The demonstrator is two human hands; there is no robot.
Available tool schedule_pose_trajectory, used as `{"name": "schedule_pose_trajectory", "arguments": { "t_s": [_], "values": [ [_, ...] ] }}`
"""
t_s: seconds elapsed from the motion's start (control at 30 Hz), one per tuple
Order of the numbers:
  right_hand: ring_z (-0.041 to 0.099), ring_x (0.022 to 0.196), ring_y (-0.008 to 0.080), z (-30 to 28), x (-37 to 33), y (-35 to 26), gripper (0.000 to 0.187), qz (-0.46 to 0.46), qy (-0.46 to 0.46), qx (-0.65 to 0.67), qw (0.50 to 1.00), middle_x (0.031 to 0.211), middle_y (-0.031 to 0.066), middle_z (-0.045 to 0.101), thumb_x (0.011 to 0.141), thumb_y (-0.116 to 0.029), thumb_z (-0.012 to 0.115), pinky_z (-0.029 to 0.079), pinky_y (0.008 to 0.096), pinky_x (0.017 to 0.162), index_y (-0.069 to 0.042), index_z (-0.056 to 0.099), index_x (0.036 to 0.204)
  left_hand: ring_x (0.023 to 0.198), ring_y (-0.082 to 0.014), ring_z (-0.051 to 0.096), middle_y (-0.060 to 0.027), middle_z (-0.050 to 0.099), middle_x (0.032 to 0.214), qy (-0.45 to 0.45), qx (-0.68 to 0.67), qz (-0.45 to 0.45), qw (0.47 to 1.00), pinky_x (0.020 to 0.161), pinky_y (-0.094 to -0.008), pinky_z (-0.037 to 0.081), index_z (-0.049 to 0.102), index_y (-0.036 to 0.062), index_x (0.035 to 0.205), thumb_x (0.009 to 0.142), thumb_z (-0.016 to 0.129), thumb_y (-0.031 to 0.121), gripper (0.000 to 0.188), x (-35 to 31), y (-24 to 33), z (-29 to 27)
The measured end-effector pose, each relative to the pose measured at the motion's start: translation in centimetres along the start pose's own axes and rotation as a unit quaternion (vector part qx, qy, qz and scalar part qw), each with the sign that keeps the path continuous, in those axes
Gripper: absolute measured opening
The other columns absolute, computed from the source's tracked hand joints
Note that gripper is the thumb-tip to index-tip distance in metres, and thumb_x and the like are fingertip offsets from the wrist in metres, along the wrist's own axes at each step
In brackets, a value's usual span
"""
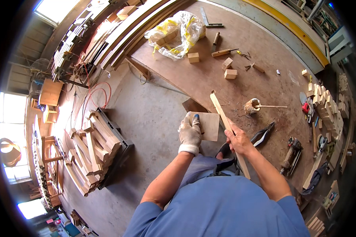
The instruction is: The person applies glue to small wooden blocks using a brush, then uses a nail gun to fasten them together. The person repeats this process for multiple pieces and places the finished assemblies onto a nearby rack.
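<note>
My left hand, in a pale work glove, grips a flat, square wooden board by its left side, thumb across its face. In my bare right hand is a long, narrow wooden strip, slanting from upper left down toward my lap. The strip passes close to the board's right edge; whether they touch, I cannot tell. To the right of that hand lie black-handled pliers on the brown workbench. A wooden container with a stick in it stands beyond them.
Several small wood blocks, a chisel and a clear plastic bag lie on the bench's far part. A power tool and stacked wood pieces are at right. Shaped wooden parts fill a black pallet at left.
</note>
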State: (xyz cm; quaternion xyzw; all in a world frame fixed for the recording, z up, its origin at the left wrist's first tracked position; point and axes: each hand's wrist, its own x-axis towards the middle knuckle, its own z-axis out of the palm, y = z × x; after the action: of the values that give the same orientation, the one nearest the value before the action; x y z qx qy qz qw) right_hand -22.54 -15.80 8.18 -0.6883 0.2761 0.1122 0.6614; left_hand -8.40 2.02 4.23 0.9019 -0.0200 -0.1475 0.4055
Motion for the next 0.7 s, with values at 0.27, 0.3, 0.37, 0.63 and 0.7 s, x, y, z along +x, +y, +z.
{"name": "schedule_pose_trajectory", "arguments": {
  "t_s": [0.27, 0.3, 0.37, 0.63, 0.7],
  "values": [
    [0.052, 0.053, 0.0087, -0.5, 0.6, -0.3, 0.059, 0.001, 0.022, 0.032, 0.999, 0.080, 0.0029, 0.056, 0.113, -0.026, 0.053, 0.047, 0.0268, 0.047, -0.017, 0.035, 0.168, 0.138, -0.0327, 0.056, -0.0205, 0.059, 0.149, -0.064, -0.090, 0.136, 0.985, 0.117, -0.0404, 0.043, 0.049, 0.0070, 0.157, 0.107, 0.058, 0.012, 0.050, 1.9, -0.9, -1.6],
    [0.052, 0.053, 0.0084, -0.8, 0.4, -0.6, 0.059, 0.003, 0.029, 0.040, 0.999, 0.080, 0.0027, 0.057, 0.113, -0.026, 0.053, 0.047, 0.0264, 0.047, -0.017, 0.036, 0.168, 0.138, -0.0317, 0.056, -0.0194, 0.059, 0.149, -0.061, -0.131, 0.108, 0.984, 0.116, -0.0396, 0.043, 0.050, 0.0068, 0.155, 0.107, 0.057, 0.011, 0.048, 1.5, -0.3, -1.8],
    [0.052, 0.052, 0.0084, -1.4, -0.4, -1.0, 0.059, -0.006, 0.023, 0.034, 0.999, 0.079, 0.0028, 0.057, 0.112, -0.029, 0.056, 0.048, 0.0269, 0.048, -0.017, 0.038, 0.167, 0.137, -0.0297, 0.056, -0.0174, 0.060, 0.148, -0.055, -0.211, 0.050, 0.975, 0.116, -0.0379, 0.043, 0.052, 0.0065, 0.151, 0.108, 0.056, 0.009, 0.044, 0.1, 0.3, -1.5],
    [0.059, 0.062, 0.0123, -0.7, -2.5, -2.2, 0.059, 0.004, -0.003, -0.021, 1.000, 0.083, 0.0053, 0.063, 0.110, -0.032, 0.057, 0.054, 0.0301, 0.062, -0.015, 0.043, 0.165, 0.110, -0.0305, 0.065, -0.0192, 0.067, 0.122, 0.104, -0.168, -0.045, 0.979, 0.101, -0.0411, 0.051, 0.059, 0.0041, 0.134, 0.107, 0.060, 0.011, 0.028, -1.7, 0.6, 0.8],
    [0.062, 0.067, 0.0147, -0.9, -2.0, -2.6, 0.059, -0.025, -0.009, -0.057, 0.998, 0.086, 0.0068, 0.066, 0.109, -0.032, 0.057, 0.056, 0.0323, 0.069, -0.013, 0.044, 0.164, 0.111, -0.0298, 0.066, -0.0190, 0.067, 0.123, 0.122, -0.156, -0.002, 0.980, 0.102, -0.0411, 0.051, 0.060, 0.0033, 0.133, 0.107, 0.060, 0.011, 0.027, -0.9, -0.3, 1.2]
  ]
}}
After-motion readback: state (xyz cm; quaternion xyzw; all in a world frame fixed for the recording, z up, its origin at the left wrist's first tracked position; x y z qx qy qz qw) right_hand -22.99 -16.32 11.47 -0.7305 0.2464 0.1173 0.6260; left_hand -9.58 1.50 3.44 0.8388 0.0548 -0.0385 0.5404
